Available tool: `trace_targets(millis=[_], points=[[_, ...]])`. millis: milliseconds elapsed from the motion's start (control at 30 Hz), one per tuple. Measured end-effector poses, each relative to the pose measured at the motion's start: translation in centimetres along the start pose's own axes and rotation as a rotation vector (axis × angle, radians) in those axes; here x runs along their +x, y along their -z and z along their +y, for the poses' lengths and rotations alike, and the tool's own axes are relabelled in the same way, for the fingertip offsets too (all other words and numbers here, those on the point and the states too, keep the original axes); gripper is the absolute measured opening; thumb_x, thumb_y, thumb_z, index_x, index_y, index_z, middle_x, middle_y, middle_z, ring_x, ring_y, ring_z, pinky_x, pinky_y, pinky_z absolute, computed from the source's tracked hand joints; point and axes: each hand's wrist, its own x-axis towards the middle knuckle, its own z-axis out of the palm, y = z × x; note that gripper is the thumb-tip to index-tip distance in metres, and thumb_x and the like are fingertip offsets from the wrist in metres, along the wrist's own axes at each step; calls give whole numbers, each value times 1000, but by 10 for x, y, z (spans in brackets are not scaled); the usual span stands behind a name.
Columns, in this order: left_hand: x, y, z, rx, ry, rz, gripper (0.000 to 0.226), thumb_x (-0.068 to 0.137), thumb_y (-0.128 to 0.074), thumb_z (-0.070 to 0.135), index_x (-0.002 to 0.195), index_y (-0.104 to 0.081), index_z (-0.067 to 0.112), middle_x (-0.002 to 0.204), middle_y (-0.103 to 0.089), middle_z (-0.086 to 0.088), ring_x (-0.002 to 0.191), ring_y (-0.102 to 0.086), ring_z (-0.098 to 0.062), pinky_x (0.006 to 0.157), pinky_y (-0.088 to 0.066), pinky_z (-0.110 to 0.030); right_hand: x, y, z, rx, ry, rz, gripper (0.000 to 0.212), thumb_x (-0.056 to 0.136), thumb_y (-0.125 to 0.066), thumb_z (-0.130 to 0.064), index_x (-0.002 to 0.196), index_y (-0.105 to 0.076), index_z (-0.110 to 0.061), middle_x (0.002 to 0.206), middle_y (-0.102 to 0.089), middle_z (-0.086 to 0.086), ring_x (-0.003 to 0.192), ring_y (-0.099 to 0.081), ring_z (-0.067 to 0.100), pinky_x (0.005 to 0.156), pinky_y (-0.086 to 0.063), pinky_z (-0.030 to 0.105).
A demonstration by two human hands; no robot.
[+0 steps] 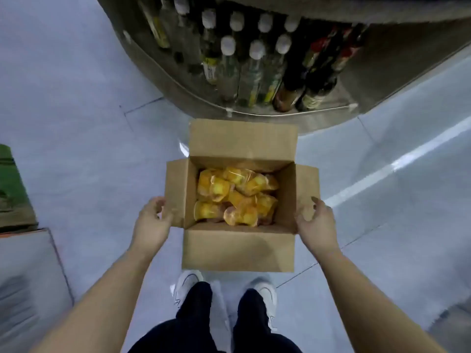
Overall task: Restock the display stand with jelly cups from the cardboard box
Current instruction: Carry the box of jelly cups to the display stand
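Your left hand (pixel 152 220) curls loosely at the cardboard box's (pixel 238 249) left flap; your right hand (pixel 317 222), fingers relaxed, touches the right flap, above the jelly cups (pixel 235 196).

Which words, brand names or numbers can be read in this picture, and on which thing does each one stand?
None can be read.
Bottles on the shelf: the labels show only yellow and green patches, too blurred.
Jelly cups in the cardboard box: the wrappers are blurred, no text legible.
Cardboard box: its flaps and walls show no print.
Green carton at the left edge: the markings are blurred.
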Motion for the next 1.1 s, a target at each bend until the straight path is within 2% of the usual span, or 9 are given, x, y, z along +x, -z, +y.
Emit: trace_targets(millis=[167,267,367,467,700,833,933,1033,1100], points=[[45,-51,-11,34,44,-79,41,89,-58,28,128,-47,18,112,-59,1,96,-58,-19,77,-50,-37,55,-38,15,-28,-7,-16,27,89,-53,-24,109,-57,-6,102,-63,14,100,-57,36,73,-42,36],[51,-68,-15,267,12,26,25,92,-50,23,115,-58,15,104,-65,-10,85,-54,-26,71,-42,-33,63,-53,24,-124,55,21,18,92,-49,-21,86,-58,-7,82,-62,15,81,-58,36,61,-37,32],[48,-66,-7,294,-5,93,21,92,-50,17,106,-63,9,99,-67,-17,89,-58,-36,74,-45,-36,63,-51,25,-118,87,68,35,90,-51,-16,57,-42,-10,59,-51,9,66,-52,35,55,-34,31],[23,-46,13,312,-64,73,17,90,-52,14,98,-65,7,95,-68,-18,89,-60,-38,75,-47,-38,34,-27,24,-85,77,65,44,89,-54,-16,50,-34,-13,48,-39,2,55,-43,28,47,-25,30],[-123,25,148,453,-193,-47,24,78,-49,23,56,-44,17,54,-50,-6,59,-47,-30,53,-36,-34,-113,125,11,83,-107,95,48,89,-55,-18,48,-30,-14,45,-37,4,52,-41,29,51,-31,34],[-226,46,246,483,-259,-133,20,84,-52,19,65,-55,16,61,-59,-7,66,-54,-32,59,-45,-38,-201,238,11,152,-180,219,50,90,-55,-19,49,-27,-15,41,-34,0,44,-34,20,43,-22,31],[-286,32,304,529,-303,-173,22,87,-53,22,67,-53,13,69,-61,-11,74,-54,-36,59,-40,-36,-245,315,20,168,-185,346,51,90,-56,-18,47,-29,-17,41,-35,0,44,-36,19,43,-23,29],[-337,7,353,540,-354,-187,35,87,-54,25,57,-40,13,62,-49,-10,72,-50,-36,54,-30,-34,-271,380,34,175,-218,462,52,89,-58,-21,46,-30,-20,44,-38,3,51,-44,29,50,-35,34],[-358,-16,381,539,-407,-219,32,87,-54,25,61,-46,10,63,-50,-9,73,-51,-34,54,-33,-34,-275,416,50,176,-240,521,49,89,-58,-24,46,-33,-17,49,-44,7,59,-50,32,59,-40,38]])
